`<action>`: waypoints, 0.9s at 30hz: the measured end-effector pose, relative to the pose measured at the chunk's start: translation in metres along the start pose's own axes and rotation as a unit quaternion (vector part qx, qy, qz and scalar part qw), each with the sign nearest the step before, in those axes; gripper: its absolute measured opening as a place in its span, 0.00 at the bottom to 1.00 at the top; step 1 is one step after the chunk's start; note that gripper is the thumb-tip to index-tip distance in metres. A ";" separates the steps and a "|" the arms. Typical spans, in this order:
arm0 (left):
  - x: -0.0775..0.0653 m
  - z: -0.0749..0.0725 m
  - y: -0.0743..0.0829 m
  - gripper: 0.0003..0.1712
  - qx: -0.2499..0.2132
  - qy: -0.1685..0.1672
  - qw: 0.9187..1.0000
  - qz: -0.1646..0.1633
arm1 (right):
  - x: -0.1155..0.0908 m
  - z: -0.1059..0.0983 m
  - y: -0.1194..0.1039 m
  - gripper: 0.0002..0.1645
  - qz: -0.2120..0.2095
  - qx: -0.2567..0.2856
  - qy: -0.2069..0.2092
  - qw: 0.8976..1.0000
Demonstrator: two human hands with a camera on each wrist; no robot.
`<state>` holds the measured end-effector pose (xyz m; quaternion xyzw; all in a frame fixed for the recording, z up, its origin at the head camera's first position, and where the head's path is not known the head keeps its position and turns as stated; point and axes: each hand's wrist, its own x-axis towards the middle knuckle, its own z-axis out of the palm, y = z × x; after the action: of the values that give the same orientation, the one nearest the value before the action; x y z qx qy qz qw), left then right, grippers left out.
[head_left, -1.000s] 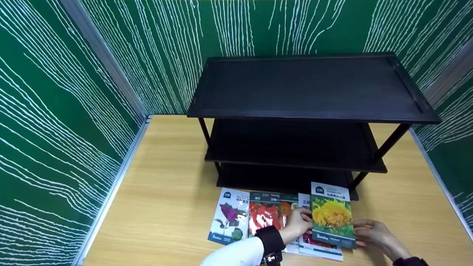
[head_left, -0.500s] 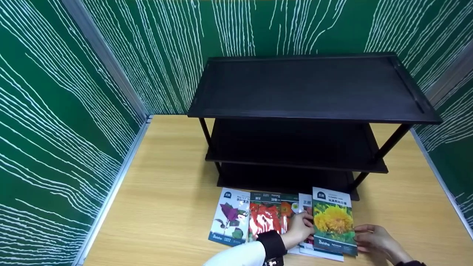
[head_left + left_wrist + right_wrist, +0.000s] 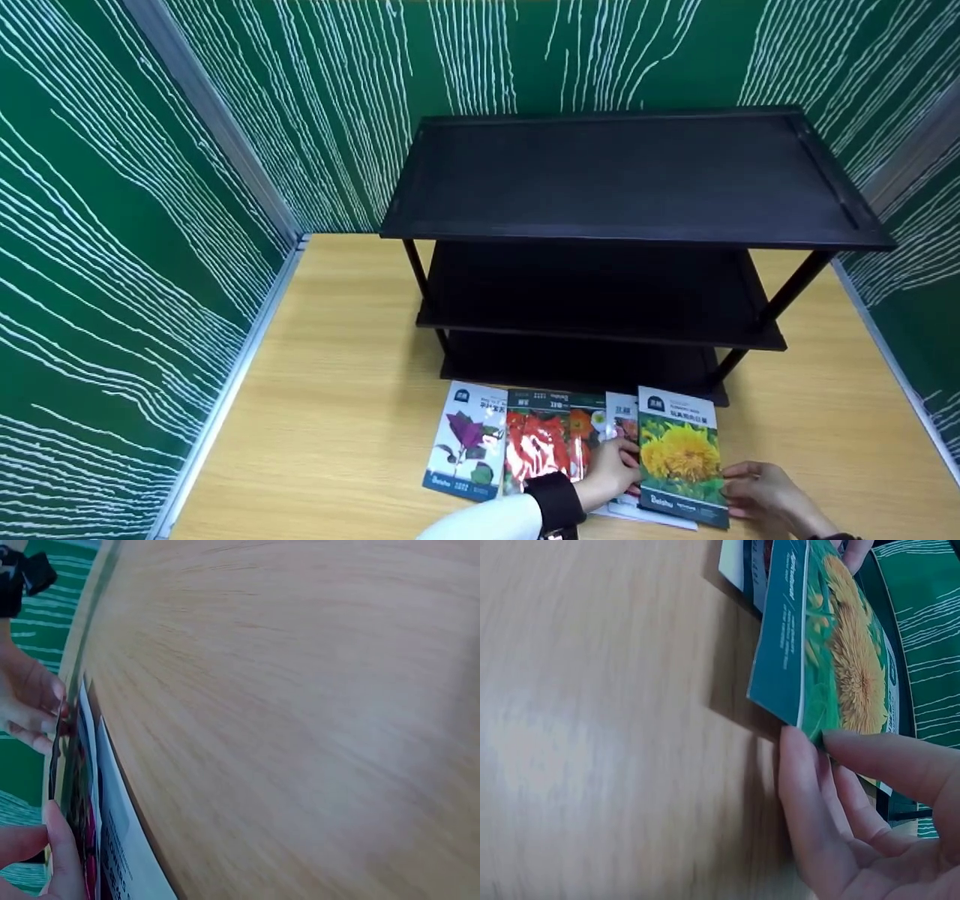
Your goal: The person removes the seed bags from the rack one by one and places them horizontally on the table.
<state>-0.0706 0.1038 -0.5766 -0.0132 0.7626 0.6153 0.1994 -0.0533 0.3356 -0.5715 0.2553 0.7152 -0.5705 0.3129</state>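
A seed packet with a yellow flower (image 3: 681,454) lies at the right end of a row of packets, overlapping the one under it. My left hand (image 3: 611,472) pinches its left edge; in the left wrist view, the thumb (image 3: 66,855) and a finger meet at that edge. My right hand (image 3: 765,491) pinches the right edge, and in the right wrist view the packet (image 3: 847,652) is tilted above the table. Beneath it lies a white-bordered packet (image 3: 621,409), mostly covered. Further left are a packet with orange flowers (image 3: 581,424), a red-flowered packet (image 3: 536,442) and a purple-flowered packet (image 3: 465,442).
A black three-tier shelf (image 3: 637,176) stands directly behind the packets, its bottom tier (image 3: 570,360) close to their top edges. Wooden table (image 3: 322,390) extends on both sides. Green walls with white lines (image 3: 112,225) enclose the left, back and right.
Both hands have drawn the yellow-flowered packet slightly toward me and to the right, lowering it over the packet beneath. The other packets and the shelf have stayed in place.
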 end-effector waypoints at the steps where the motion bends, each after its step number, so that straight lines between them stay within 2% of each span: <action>1: 0.000 0.000 0.000 0.17 0.005 0.000 1.000 0.001 | 0.000 0.000 0.001 0.14 -0.010 -0.002 -0.006 1.000; 6: -0.002 0.000 -0.002 0.16 0.010 -0.005 1.000 0.006 | -0.003 -0.001 0.003 0.13 -0.028 -0.008 -0.020 0.999; 10: -0.002 0.000 -0.004 0.17 0.014 -0.011 1.000 0.002 | -0.002 0.001 0.000 0.13 0.002 -0.023 -0.001 1.000; 14: -0.003 0.000 -0.006 0.17 0.023 -0.009 1.000 0.005 | -0.001 0.004 -0.002 0.14 0.014 -0.042 0.012 0.999; 19: -0.005 0.001 -0.007 0.18 0.050 0.000 0.999 0.019 | -0.001 0.006 -0.002 0.14 0.009 -0.047 0.020 0.999; 27: -0.003 0.001 -0.007 0.17 0.079 0.000 0.997 0.020 | -0.003 0.008 0.000 0.09 -0.022 -0.054 0.032 0.998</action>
<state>-0.0656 0.1020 -0.5823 0.0180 0.8091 0.5565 0.1880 -0.0505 0.3275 -0.5703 0.2405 0.7597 -0.5295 0.2910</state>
